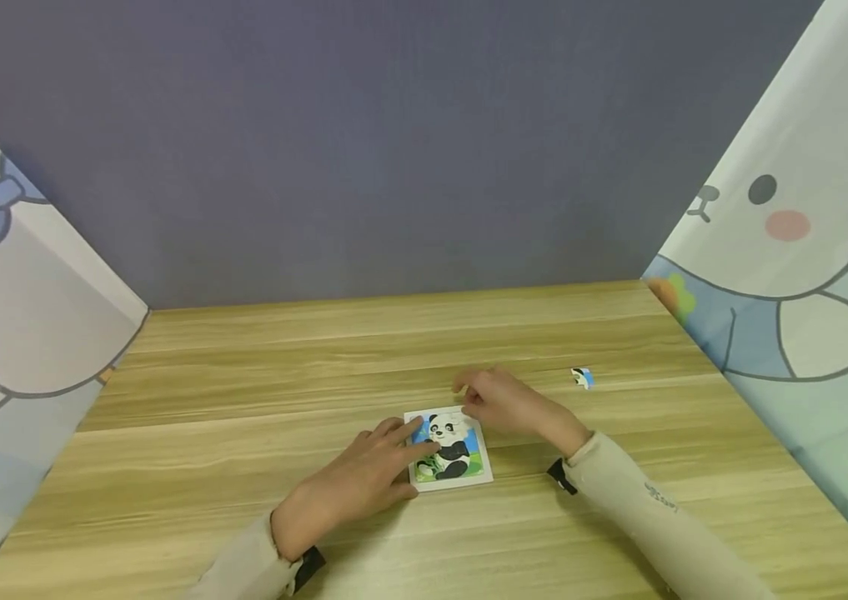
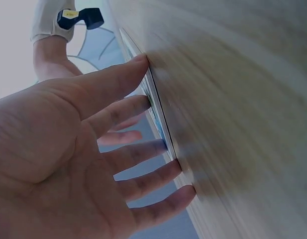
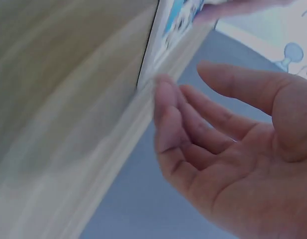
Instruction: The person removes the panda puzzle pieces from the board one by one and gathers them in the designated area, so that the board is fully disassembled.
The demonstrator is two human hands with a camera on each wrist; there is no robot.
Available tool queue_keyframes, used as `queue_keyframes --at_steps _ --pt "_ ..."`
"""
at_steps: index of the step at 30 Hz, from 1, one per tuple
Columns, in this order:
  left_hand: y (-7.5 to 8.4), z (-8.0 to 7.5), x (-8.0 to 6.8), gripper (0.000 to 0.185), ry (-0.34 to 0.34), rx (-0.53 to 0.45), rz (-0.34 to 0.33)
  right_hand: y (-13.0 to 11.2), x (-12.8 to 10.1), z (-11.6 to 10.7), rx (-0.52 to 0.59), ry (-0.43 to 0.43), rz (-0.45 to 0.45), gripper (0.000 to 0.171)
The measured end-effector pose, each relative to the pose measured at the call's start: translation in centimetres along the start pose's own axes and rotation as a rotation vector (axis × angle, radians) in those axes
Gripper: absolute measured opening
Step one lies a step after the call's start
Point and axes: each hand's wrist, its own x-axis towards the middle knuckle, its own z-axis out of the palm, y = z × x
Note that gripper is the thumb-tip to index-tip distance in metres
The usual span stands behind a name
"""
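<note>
Panda puzzle (image 1: 449, 447) near front centre of wooden table (image 1: 243, 392), nearly complete. Left hand (image 1: 359, 483) flat on its left side, fingers (image 2: 143, 104) straight, pressing, gripping nothing. Right hand (image 1: 509, 404) just above far right corner, fingers (image 3: 168, 107) loosely curled, empty. Loose piece (image 1: 583, 377) well apart to the right. Step judged: seating pieces. Next move likely calls for fetching that piece.

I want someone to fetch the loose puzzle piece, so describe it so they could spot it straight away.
Start at the wooden table and find the panda puzzle board under the two hands. Look right of the right hand, toward the cartoon curtain. The loose puzzle piece lies alone there, small, white, black and blue, touching nothing.
</note>
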Motion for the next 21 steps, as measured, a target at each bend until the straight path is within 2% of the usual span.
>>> queue_keyframes --at_steps 5,10,16,21 --pt "-0.2 0.2 0.2 0.058 -0.006 0.013 -0.007 -1.2 0.3 1.8 -0.038 -0.045 0.011 0.030" --pt "-0.3 0.4 -0.1 0.057 -0.005 0.034 0.002 -1.7 0.1 3.0 -0.083 -0.026 0.001 0.028" --pt "-0.2 0.2 -0.2 0.057 0.011 0.040 0.018 -2.3 0.0 3.4 -0.158 -0.014 -0.002 0.027" --pt "-0.1 -0.1 0.0 0.055 0.027 0.036 0.035 -2.1 0.2 3.1 -0.114 -0.030 0.038 0.027"
